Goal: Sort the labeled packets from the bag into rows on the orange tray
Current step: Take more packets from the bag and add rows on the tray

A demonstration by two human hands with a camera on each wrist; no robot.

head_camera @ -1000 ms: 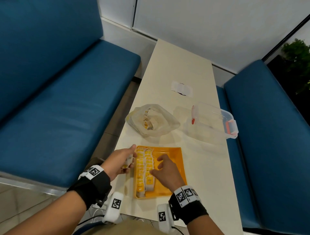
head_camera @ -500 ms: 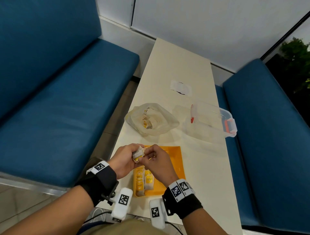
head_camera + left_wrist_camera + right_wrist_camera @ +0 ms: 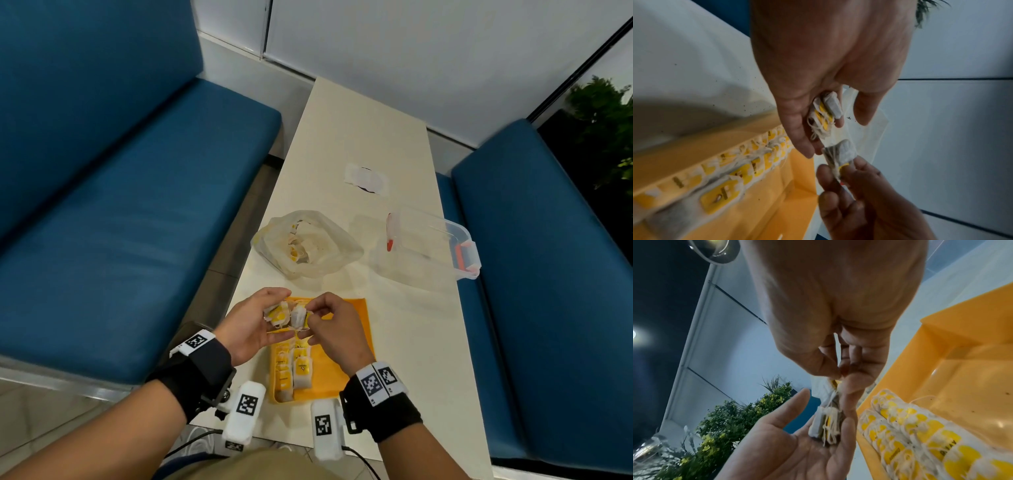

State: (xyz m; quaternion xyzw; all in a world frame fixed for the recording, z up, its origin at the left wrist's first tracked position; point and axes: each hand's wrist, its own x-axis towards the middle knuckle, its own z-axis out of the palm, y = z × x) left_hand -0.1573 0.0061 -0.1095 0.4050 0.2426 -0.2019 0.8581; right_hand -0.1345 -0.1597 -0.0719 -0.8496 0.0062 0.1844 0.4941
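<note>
A small clutch of white paper packets with yellow labels (image 3: 278, 313) was cupped in the left hand (image 3: 251, 325), fingers loosely curled round it, above the orange plastic tray (image 3: 356, 337). One soft white packet (image 3: 298, 316) was pinched between thumb and fingertips of the right hand (image 3: 337, 329). The packets were judged light, limp and easily torn, with strings apt to tangle; the paper body looked the best hold.
</note>
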